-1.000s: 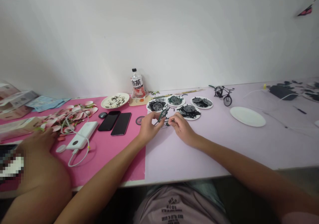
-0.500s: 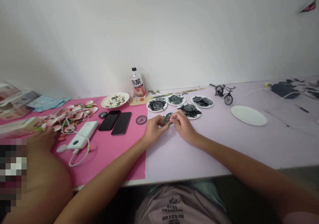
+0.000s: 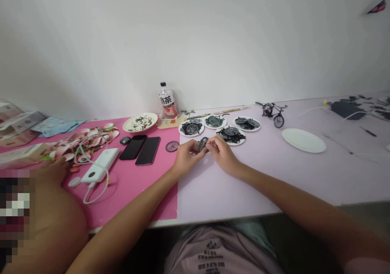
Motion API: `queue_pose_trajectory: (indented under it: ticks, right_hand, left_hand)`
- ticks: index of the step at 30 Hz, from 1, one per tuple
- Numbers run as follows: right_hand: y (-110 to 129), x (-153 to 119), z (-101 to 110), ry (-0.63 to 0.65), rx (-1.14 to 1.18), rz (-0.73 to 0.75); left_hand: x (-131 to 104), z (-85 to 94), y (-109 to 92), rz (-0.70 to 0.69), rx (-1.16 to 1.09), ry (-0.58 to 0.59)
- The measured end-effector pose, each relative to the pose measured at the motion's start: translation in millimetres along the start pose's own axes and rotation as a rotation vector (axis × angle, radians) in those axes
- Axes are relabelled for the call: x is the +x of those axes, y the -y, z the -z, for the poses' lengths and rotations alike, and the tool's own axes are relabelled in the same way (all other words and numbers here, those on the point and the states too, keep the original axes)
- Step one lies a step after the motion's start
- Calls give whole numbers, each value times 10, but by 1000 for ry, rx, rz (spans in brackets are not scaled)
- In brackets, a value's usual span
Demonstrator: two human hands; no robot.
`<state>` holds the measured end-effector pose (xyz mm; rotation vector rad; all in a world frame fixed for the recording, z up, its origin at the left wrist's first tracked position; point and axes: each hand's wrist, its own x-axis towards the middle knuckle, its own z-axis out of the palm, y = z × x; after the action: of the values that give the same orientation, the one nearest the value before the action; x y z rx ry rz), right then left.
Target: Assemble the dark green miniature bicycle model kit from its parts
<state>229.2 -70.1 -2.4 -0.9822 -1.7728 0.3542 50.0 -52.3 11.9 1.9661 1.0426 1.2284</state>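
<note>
Between my hands is a small toy bicycle wheel [image 3: 202, 144], dark green and grey, held up just above the table. My left hand [image 3: 189, 154] grips it by the rim from the left. Thumb and fingers of my right hand [image 3: 219, 150] are pinched at the wheel's right side; whatever they hold there is too small and covered to make out. Another loose wheel [image 3: 172, 146] lies flat on the pink surface left of my left hand. Just beyond my fingers sits a plate of black parts [image 3: 240, 141] with a wheel on top.
More part plates [image 3: 191, 134] stand behind my hands. A built toy bicycle [image 3: 274, 113] and a white plate [image 3: 304, 140] are to the right. At left are two phones [image 3: 148, 151], a power bank [image 3: 100, 165], a bottle [image 3: 167, 103], petals [image 3: 88, 142] and another person's arm [image 3: 57, 209].
The wheel has turned slightly in my left hand, so more of its face shows. My right fingers have shifted a little at its side. The rest of the table looks the same.
</note>
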Motion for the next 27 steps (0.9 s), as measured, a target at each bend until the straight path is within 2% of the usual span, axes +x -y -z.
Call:
queue_pose_trajectory:
  ticks: [17, 27]
  right_hand:
    - [50, 18, 57, -2, -32, 35]
    - [-45, 4, 89, -44, -95, 127]
  left_hand:
    - [5, 3, 24, -12, -26, -8]
    - [10, 2, 68, 7, -89, 11]
